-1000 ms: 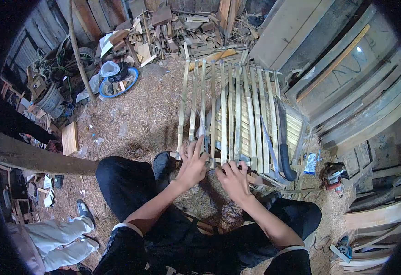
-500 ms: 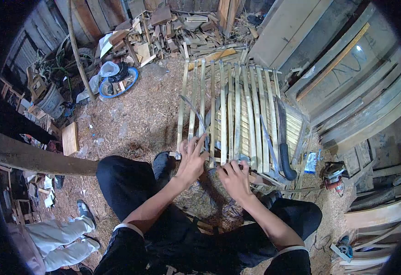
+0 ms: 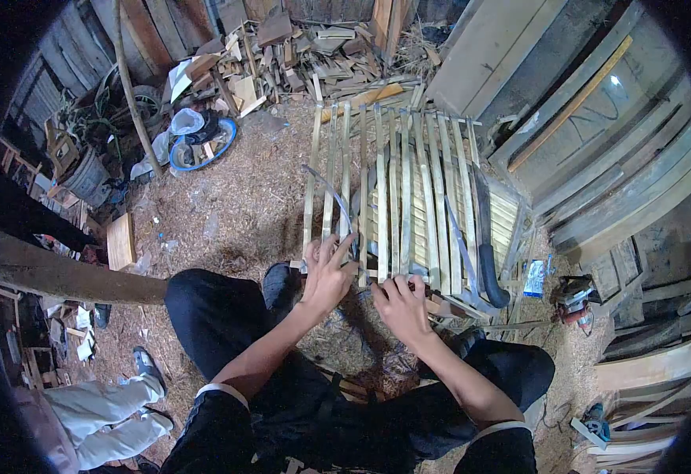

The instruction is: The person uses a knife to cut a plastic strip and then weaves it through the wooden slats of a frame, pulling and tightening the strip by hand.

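A row of pale wooden slats (image 3: 381, 189) lies side by side in front of me, fanned slightly apart. My left hand (image 3: 328, 278) rests at the near ends of the left slats, its fingers bent and the index finger stretched forward. A thin grey strip (image 3: 331, 192) curves over the left slats down to these fingers. My right hand (image 3: 402, 310) is curled at the near ends of the middle slats; what its fingertips grip is hidden. Another curved strip (image 3: 460, 241) lies over the right slats, beside a dark-handled long tool (image 3: 489, 268).
Scrap wood (image 3: 322, 59) is heaped at the back. A blue basin (image 3: 203, 150) stands at the back left. Boards (image 3: 638, 189) lean on the right, near a red power tool (image 3: 574, 304). Another person's legs (image 3: 105, 411) show at lower left.
The slats' near ends and the grey strip appear shifted slightly left in view. Both hands stay at nearly the same place, with small finger movements.
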Demonstrator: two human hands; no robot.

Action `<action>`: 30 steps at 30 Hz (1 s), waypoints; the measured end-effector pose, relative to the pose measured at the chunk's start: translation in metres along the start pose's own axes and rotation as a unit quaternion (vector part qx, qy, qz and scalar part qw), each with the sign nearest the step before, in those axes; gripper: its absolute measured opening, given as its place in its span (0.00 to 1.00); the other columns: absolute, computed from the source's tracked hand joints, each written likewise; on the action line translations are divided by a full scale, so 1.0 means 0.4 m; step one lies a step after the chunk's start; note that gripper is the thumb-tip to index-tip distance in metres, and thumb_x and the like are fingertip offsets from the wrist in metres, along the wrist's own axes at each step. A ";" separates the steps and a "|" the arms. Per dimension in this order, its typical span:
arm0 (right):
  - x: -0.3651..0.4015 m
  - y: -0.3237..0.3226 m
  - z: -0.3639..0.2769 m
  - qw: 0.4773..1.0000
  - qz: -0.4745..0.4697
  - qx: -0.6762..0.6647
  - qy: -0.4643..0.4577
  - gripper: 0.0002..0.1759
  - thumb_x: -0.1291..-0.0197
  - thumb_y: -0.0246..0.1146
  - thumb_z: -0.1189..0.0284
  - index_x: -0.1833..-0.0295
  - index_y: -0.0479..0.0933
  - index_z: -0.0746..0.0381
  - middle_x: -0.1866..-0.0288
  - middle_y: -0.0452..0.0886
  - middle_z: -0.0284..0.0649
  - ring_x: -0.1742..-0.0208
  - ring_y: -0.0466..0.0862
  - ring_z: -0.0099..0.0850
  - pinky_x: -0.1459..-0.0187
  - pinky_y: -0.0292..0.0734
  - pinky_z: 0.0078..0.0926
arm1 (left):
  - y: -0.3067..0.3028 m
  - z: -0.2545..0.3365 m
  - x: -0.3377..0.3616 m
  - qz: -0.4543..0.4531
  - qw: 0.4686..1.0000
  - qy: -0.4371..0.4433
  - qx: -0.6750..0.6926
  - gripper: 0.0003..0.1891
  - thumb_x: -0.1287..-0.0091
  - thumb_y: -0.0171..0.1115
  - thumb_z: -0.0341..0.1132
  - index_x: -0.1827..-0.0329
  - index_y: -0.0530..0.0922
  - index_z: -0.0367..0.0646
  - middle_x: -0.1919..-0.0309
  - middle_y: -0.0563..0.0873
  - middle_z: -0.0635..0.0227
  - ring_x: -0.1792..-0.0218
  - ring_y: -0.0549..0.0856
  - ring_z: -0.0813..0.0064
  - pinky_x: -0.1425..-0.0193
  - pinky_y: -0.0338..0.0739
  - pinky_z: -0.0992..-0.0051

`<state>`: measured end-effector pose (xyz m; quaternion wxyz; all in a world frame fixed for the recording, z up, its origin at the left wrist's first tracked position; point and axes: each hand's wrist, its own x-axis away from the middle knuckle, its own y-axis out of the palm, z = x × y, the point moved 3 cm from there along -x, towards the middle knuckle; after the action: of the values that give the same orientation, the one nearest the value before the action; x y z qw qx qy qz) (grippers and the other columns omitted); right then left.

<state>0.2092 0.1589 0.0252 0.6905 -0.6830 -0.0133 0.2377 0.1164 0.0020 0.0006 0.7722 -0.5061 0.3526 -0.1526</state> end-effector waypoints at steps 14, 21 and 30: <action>0.000 -0.008 -0.039 0.998 -0.011 0.057 0.034 0.18 0.42 0.64 0.65 0.46 0.85 0.56 0.56 0.80 0.33 0.47 0.76 0.31 0.41 0.63 0.39 | -0.023 -0.010 -0.017 -0.114 0.990 -0.032 0.083 0.19 0.53 0.72 0.31 0.53 0.90 0.49 0.17 0.54 0.49 0.19 0.52 0.45 0.22 0.42 0.36; -0.008 -0.017 -0.030 0.999 0.019 0.016 0.032 0.18 0.43 0.67 0.65 0.47 0.84 0.57 0.59 0.80 0.32 0.50 0.77 0.29 0.45 0.64 0.38 | -0.038 -0.005 -0.031 -0.100 0.995 -0.013 0.021 0.21 0.53 0.74 0.31 0.52 0.89 0.53 0.16 0.53 0.49 0.18 0.53 0.48 0.23 0.45 0.35; -0.012 0.002 -0.019 0.999 0.019 0.022 0.031 0.16 0.40 0.69 0.64 0.48 0.85 0.57 0.64 0.79 0.32 0.54 0.77 0.29 0.47 0.63 0.41 | -0.030 0.065 0.086 0.093 0.988 -0.117 -0.028 0.26 0.52 0.76 0.34 0.46 0.81 0.51 0.21 0.62 0.53 0.26 0.63 0.53 0.27 0.50 0.47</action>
<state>0.2071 0.1502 0.0254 0.7009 -0.6746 0.0265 0.2302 0.1600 -0.0061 0.0040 0.8043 -0.5070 0.3099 -0.0098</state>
